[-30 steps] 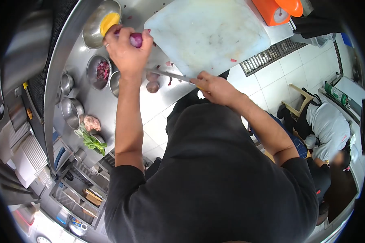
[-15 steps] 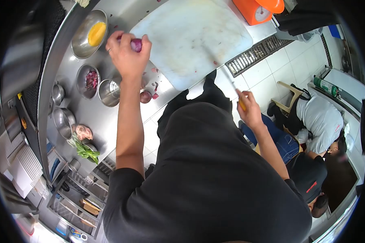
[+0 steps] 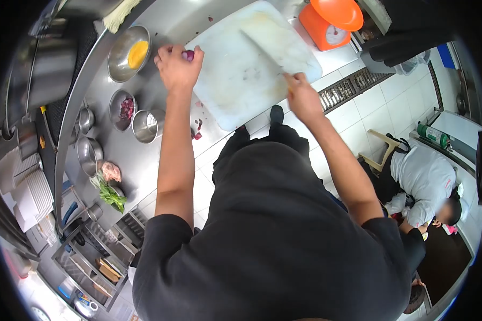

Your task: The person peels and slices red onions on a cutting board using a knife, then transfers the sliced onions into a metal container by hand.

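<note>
My left hand is closed around a red onion, at the left edge of the white cutting board. Most of the onion is hidden by my fingers. A knife is in my right hand, its blade stretching over the board toward the far left. Its handle is largely covered by my fingers. Beside my left forearm stand a metal bowl with chopped red onion and another metal bowl. Red onion skins lie on the counter near the board.
A large bowl holds something yellow. An orange scale stands right of the board. Leafy greens, a pinkish piece of food and a metal bowl are farther left. Two people are low down at right, near a stool.
My right hand has swung the knife up from beside the counter to over the board. My left hand still holds the onion. The onion beside my forearm no longer shows.
</note>
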`<state>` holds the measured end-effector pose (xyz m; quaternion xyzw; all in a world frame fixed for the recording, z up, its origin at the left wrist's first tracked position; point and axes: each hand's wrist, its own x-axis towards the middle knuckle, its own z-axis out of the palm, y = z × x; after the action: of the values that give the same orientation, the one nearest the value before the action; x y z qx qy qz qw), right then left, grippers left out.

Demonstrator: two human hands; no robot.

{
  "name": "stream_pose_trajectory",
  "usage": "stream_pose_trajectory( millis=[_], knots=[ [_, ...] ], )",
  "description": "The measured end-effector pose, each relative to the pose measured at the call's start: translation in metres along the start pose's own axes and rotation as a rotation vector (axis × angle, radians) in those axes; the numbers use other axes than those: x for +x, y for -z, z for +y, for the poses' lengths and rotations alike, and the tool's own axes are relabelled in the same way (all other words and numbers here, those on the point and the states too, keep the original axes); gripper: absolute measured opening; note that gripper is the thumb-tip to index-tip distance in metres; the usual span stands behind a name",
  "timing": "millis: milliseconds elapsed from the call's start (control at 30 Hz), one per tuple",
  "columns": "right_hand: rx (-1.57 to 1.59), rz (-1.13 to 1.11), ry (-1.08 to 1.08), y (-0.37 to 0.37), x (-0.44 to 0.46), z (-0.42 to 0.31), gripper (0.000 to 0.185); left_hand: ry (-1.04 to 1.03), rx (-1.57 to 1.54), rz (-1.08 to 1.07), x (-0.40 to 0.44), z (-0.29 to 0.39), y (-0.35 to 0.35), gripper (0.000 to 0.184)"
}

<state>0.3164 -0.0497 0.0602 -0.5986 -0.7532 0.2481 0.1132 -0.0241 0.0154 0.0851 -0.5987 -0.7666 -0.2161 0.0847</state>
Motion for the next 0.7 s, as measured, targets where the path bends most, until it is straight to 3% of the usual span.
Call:
stream_pose_trajectory(
  millis=[200,233,400,567,700],
  knots=[
    [0.011,-0.471,0.686,0.012,-0.017,-0.006,0.044,0.000,-0.003,-0.101,-0.010,0.030,-0.014,0.048],
    [0.046,-0.456,0.728,0.018,-0.020,0.001,0.043,-0.049,0.032,-0.119,-0.011,0.032,-0.023,0.048],
    [0.104,-0.441,0.436,0.077,-0.046,0.054,0.036,-0.159,0.032,-0.271,-0.031,0.038,-0.059,0.048],
    [-0.017,-0.118,0.134,0.098,-0.100,0.134,0.015,-0.238,-0.039,-0.194,-0.058,0.030,-0.062,0.052],
    [0.024,0.153,0.112,0.091,-0.136,0.119,0.012,-0.296,-0.089,-0.182,-0.077,0.018,-0.064,0.055]
  ],
)
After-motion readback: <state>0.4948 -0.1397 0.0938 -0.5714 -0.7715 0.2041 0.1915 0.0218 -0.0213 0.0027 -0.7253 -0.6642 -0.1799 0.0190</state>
